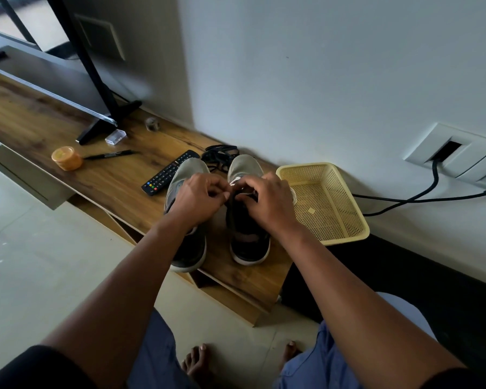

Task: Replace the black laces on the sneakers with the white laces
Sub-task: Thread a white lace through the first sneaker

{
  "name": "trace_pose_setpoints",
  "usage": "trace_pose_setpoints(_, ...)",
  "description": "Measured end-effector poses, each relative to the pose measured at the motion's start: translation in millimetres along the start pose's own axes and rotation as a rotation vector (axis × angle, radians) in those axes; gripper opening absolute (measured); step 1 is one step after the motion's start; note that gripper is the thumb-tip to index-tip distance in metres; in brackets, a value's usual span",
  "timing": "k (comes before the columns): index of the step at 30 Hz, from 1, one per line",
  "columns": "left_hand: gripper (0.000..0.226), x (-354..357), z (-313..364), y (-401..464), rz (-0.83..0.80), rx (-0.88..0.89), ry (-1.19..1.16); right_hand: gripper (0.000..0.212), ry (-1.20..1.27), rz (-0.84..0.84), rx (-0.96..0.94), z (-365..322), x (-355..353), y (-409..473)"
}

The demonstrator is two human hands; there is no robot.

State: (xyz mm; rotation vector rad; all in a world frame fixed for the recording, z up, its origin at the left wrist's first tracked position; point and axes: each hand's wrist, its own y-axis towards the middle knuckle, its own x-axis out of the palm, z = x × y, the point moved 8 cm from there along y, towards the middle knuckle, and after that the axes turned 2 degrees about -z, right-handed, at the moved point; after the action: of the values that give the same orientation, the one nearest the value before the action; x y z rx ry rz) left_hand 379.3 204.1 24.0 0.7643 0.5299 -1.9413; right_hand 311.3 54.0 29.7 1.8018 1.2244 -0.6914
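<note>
Two grey and black sneakers stand side by side on the wooden shelf, toes toward the wall: the left sneaker [186, 220] and the right sneaker [247, 214]. A white lace [235, 181] shows at the right sneaker's eyelets. My left hand [201, 196] pinches one end of it above the gap between the shoes. My right hand [267, 203] grips the lace over the right sneaker's tongue. A heap of black laces [220, 155] lies behind the toes by the wall.
A yellow mesh basket [345, 220] sits right of the shoes. A TV remote [169, 172], a black marker [110, 155], an orange round tub [66, 158] and a TV stand foot [107, 122] lie to the left. A black cable [421, 197] runs from a wall socket.
</note>
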Motion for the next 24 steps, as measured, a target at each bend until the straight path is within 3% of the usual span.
trace_pose_setpoints(10, 0.012, 4, 6, 1, 0.042, -0.045, 0.135, 0.038, -0.007, -0.039, 0.013, -6, 5, -2)
trace_pose_setpoints(19, 0.005, -18, 15, -3, 0.206, -0.001, 0.221, 0.044, -0.144, -0.031, 0.046, -6, 13, -4)
trace_pose_setpoints(22, 0.010, -41, 4, -7, 0.309, -0.060, 0.150, 0.042, -0.151, 0.009, 0.063, -4, 7, -6)
trace_pose_setpoints(24, 0.013, -59, -10, -12, 0.403, -0.137, -0.027, 0.040, -0.128, 0.036, 0.072, -2, 3, -8)
